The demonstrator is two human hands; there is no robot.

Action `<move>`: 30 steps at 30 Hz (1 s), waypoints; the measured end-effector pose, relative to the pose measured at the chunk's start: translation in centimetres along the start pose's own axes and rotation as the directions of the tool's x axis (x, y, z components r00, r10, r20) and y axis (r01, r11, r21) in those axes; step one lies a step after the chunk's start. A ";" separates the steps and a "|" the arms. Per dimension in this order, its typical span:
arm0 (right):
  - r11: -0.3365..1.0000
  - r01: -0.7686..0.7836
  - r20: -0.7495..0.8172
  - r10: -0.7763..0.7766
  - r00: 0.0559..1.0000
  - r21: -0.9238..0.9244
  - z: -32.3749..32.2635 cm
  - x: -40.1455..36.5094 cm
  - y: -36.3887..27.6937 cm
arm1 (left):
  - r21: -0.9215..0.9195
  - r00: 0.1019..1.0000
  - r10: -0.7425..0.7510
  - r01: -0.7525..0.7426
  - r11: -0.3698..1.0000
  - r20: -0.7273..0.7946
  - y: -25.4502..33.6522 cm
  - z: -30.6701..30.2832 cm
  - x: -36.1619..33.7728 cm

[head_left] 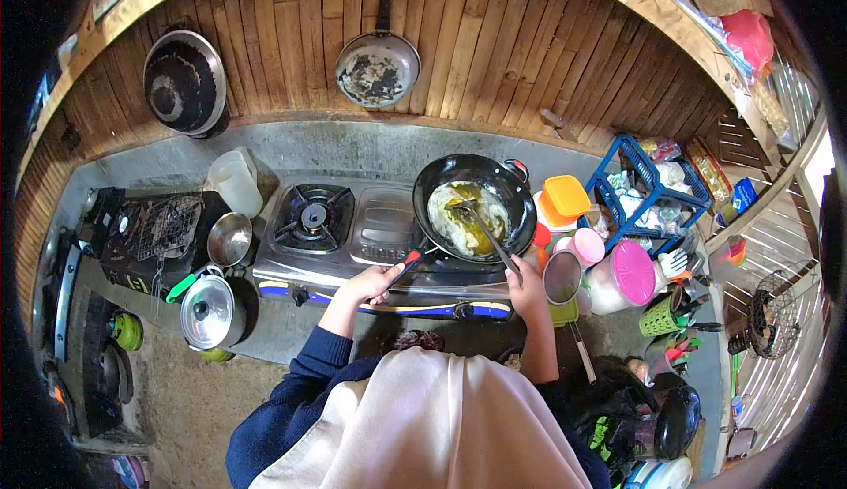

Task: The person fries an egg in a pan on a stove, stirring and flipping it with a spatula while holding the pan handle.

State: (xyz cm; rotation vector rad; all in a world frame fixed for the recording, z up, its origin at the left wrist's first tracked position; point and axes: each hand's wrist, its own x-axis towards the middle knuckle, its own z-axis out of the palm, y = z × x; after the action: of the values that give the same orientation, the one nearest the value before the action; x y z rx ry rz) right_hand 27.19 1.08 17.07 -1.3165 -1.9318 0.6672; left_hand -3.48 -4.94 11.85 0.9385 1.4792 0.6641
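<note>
Left hand (375,284): from where I stand, closed round the red-and-black handle (408,268) of a deep, round black pan (510,191), likely steadying it against the tool's push.
Right hand (527,288): curled closed on a long, slim metal spatula (488,235), slanted so its tip reaches down inside; finger detail is hard to make out.
Glossy white-and-yellow food (445,215): in the pan, beyond both grips, around the spatula tip.
Silver metal 2-burner stove (388,224): under the pan, its black left burner (313,216) beyond and left of the left grip.
</note>
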 end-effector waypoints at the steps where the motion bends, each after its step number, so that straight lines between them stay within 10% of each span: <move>1: 1.000 0.002 -0.002 -0.002 1.000 0.001 0.3 0.2 0.0 | -0.001 1.000 -0.009 0.009 1.000 -0.004 -0.1 0.0 0.1; 19: 0.996 0.085 -0.146 -0.082 0.986 0.011 0.2 -0.4 4.3 | 0.020 0.999 -0.035 0.035 0.999 -0.001 -0.5 -0.3 0.7; 30: 0.973 -0.223 -0.143 0.229 0.963 0.059 -6.0 -5.0 1.6 | 0.035 0.998 -0.052 0.051 0.998 0.021 -0.1 -0.6 0.6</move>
State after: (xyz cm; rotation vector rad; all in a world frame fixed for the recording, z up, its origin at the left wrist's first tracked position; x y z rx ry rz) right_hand 33.99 -2.83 18.43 -1.5304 -1.6546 0.6955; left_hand -4.06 -4.47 11.53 0.9283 1.4950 0.5911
